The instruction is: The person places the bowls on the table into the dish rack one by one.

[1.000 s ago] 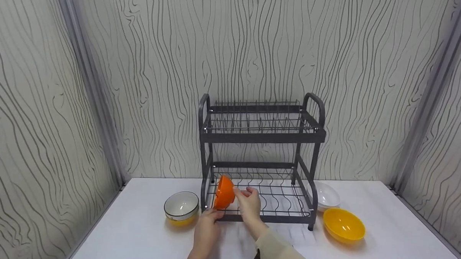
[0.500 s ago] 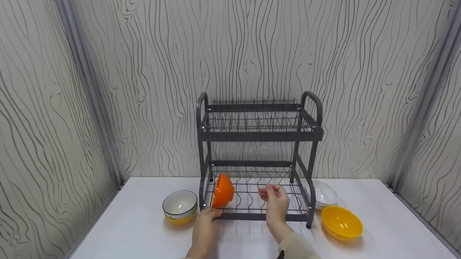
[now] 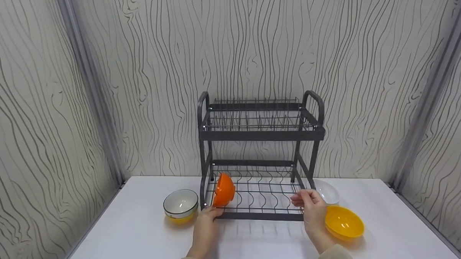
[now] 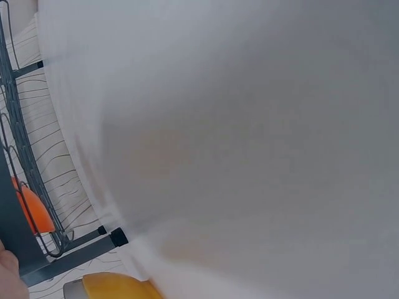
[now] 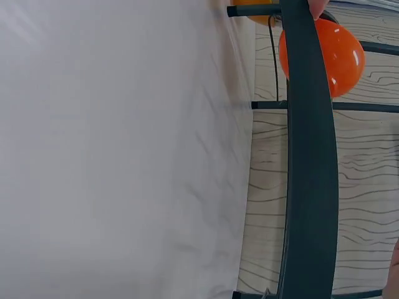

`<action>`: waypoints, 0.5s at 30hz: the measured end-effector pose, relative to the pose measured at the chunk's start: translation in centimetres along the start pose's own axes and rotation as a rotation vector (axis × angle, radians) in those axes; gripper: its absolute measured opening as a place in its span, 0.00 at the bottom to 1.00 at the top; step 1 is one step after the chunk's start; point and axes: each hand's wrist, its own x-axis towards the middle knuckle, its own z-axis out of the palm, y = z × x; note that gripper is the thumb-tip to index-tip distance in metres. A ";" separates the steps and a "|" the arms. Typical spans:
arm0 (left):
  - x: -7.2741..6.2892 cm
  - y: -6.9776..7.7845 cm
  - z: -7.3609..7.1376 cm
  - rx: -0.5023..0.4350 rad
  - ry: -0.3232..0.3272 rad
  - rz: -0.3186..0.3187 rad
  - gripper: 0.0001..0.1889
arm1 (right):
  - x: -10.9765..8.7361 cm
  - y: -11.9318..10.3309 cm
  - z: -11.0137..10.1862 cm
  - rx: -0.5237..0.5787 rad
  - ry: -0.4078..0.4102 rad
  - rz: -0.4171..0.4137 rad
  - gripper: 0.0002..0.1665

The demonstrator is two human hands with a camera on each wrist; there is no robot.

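A dark two-tier dish rack (image 3: pixel 261 136) stands on the table. On its lower shelf, at the left end, an orange bowl (image 3: pixel 224 190) leans on its side among the wires. My left hand (image 3: pixel 205 226) holds the front rail at the left corner, just below this bowl; its fingers (image 4: pixel 7 277) show at the edge of the left wrist view. Loosely curled and holding nothing, my right hand (image 3: pixel 312 213) is at the rack's right front corner, beside a yellow bowl (image 3: pixel 345 223). The right wrist view shows the orange bowl (image 5: pixel 340 59) behind the rail.
Left of the rack, a white bowl with a dark rim (image 3: pixel 180 202) sits in a yellow bowl (image 3: pixel 180 220). Behind the right-hand yellow bowl are white bowls (image 3: pixel 327 192), partly hidden by the rack and my hand. A wood-grain patterned wall (image 3: pixel 256 42) rises behind the table (image 3: pixel 150 241).
My right hand has let go of the orange bowl and moved right across the rack's front toward the yellow bowl. The orange bowl stays tilted in place. My left hand has stayed at the rail.
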 end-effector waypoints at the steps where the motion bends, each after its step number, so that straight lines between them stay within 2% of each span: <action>1: 0.0 0.0 0.0 -0.002 0.000 -0.002 0.21 | 0.1 0.0 -0.5 0.004 0.016 -0.004 0.13; 4: -0.1 -0.1 0.1 -0.017 0.005 -0.007 0.19 | 0.5 0.0 -2.1 0.025 0.062 -0.021 0.11; 7: -0.2 -0.1 0.2 -0.039 0.005 -0.007 0.15 | 1.0 0.1 -3.7 -0.005 0.110 -0.036 0.12; 12: -0.2 -0.1 0.1 -0.069 -0.005 -0.019 0.14 | 1.7 0.6 -6.8 -0.179 0.169 -0.045 0.13; 15: -0.1 -0.1 0.0 -0.049 -0.004 -0.024 0.15 | 1.9 1.1 -8.5 -0.300 0.198 -0.016 0.16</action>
